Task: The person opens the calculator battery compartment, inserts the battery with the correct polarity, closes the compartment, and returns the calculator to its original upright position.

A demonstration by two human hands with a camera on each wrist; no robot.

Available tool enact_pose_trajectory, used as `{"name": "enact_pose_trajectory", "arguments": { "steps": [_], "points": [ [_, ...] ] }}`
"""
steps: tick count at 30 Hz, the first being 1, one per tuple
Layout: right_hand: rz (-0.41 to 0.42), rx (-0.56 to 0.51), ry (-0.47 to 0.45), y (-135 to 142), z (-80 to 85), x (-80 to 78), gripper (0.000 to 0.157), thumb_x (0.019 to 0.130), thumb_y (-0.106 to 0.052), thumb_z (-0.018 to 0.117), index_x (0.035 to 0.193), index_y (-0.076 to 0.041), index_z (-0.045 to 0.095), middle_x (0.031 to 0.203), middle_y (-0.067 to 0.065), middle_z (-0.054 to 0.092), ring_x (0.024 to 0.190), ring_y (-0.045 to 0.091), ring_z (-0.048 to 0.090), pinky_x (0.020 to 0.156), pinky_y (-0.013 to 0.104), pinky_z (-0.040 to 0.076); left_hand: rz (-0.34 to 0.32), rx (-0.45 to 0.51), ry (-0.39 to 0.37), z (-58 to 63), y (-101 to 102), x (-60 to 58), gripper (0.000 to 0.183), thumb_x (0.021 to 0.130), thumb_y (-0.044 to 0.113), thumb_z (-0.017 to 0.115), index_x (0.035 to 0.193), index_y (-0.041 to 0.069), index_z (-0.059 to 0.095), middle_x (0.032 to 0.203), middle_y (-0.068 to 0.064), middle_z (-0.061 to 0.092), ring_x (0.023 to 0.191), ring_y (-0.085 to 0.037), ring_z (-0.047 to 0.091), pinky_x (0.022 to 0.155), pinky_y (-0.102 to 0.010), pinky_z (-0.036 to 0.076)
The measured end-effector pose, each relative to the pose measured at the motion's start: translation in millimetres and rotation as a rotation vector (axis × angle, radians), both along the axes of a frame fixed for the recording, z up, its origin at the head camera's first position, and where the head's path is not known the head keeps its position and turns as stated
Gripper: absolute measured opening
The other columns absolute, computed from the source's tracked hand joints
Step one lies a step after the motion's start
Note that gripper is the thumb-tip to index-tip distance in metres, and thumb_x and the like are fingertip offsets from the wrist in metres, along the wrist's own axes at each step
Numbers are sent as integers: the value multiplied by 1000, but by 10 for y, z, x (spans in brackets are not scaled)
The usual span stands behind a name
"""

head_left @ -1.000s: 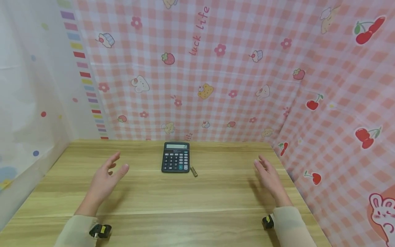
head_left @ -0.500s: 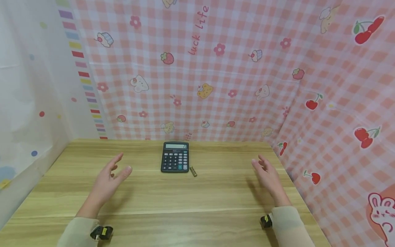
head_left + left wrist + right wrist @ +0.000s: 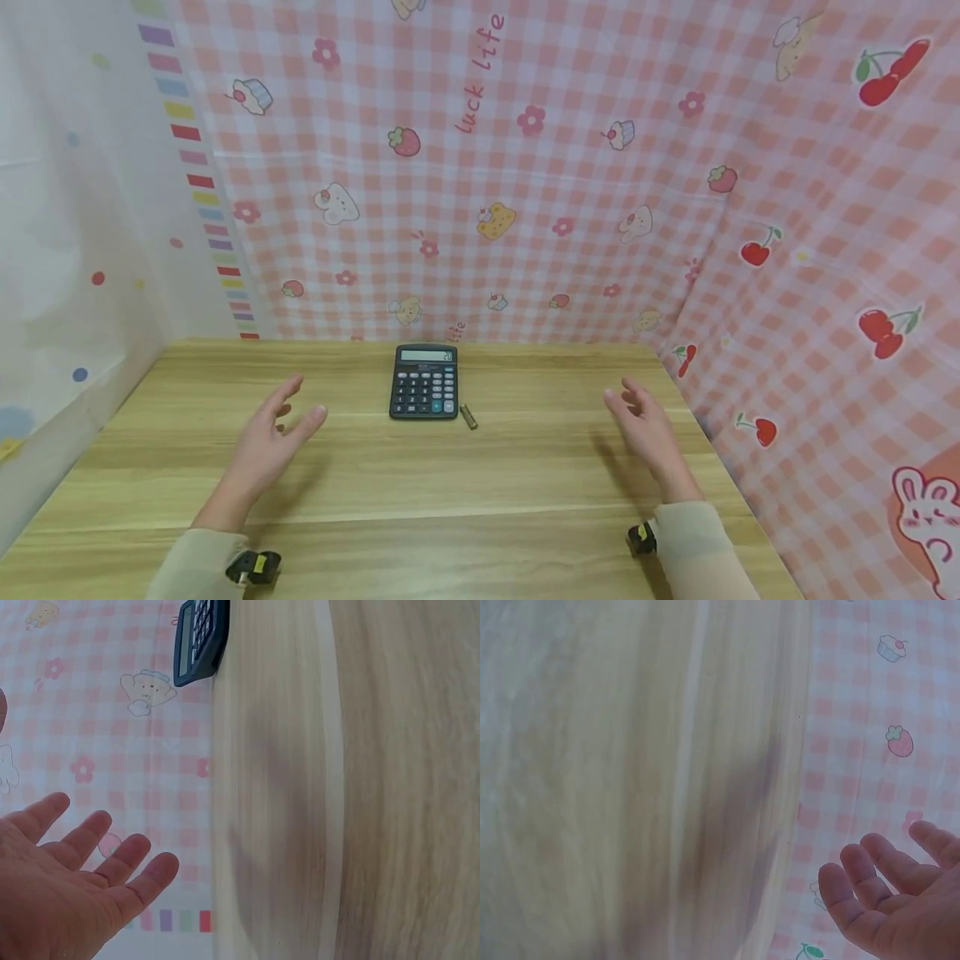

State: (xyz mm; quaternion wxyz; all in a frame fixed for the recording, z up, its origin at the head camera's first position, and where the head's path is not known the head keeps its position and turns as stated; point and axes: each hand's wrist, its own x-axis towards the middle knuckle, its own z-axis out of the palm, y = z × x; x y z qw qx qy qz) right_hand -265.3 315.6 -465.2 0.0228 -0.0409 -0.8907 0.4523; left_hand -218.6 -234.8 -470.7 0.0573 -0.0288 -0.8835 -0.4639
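Observation:
A dark calculator (image 3: 423, 382) with "20" on its display lies near the back edge of the wooden table, left of the middle. Beside its lower right corner is a small brass-coloured cylinder (image 3: 468, 417), like a battery. My left hand (image 3: 266, 442) hovers over the table to the calculator's left, fingers spread and holding nothing. On the far right my right hand (image 3: 647, 429) is held over the table too, relaxed and holding nothing. In the left wrist view part of the calculator (image 3: 201, 639) shows at the top, apart from the fingers.
The wooden table (image 3: 420, 517) meets a pink checked cloth (image 3: 450, 192) at the back. More cloth (image 3: 825, 333) hangs along the right side, and a white dotted sheet (image 3: 75, 250) hangs on the left. Small black cameras sit at both wrists.
Both hands have drifted slightly inward, the left one to the right and the right one to the left. The calculator and the small cylinder have stayed in place; the head view has shifted a little.

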Motion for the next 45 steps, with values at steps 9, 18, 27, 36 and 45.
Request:
{"name": "enact_pose_trajectory", "arguments": {
  "steps": [9, 18, 27, 36, 45],
  "points": [
    [12, -11, 0, -59, -32, -13, 84, 93, -66, 49, 156, -15, 29, 154, 23, 40, 138, 42, 43, 111, 58, 38, -7, -14, -16, -3, 67, -6, 81, 98, 54, 52, 160, 16, 16, 163, -18, 24, 141, -50, 32, 108, -66, 35],
    [22, -13, -7, -99, -55, -25, 82, 93, -66, 50, 156, -15, 30, 154, 21, 40, 139, 41, 43, 112, 57, 38, 4, -20, -18, -15, 113, 3, 83, 97, 55, 53, 159, 11, 19, 162, -18, 27, 140, -47, 36, 107, -64, 39],
    [47, -36, 3, -158, -66, -29, 83, 94, -65, 50, 155, -12, 32, 154, 23, 40, 139, 43, 43, 112, 57, 39, 5, -5, -28, -17, 144, -3, 84, 97, 56, 54, 159, 11, 20, 162, -18, 27, 139, -46, 37, 107, -62, 40],
    [52, -45, 5, -217, -57, -4, 82, 94, -65, 51, 154, -12, 34, 153, 22, 42, 138, 42, 44, 111, 57, 40, 9, 2, -48, -34, 157, -5, 83, 96, 57, 53, 159, 14, 20, 163, -16, 27, 139, -45, 37, 106, -62, 41],
    [73, -28, 3, -289, -50, 7, 79, 95, -62, 50, 153, -11, 35, 152, 23, 43, 136, 43, 46, 110, 57, 41, 6, 24, -44, -14, 199, 9, 85, 95, 59, 53, 158, 11, 22, 162, -17, 28, 140, -46, 37, 107, -61, 41]
  ]
}}
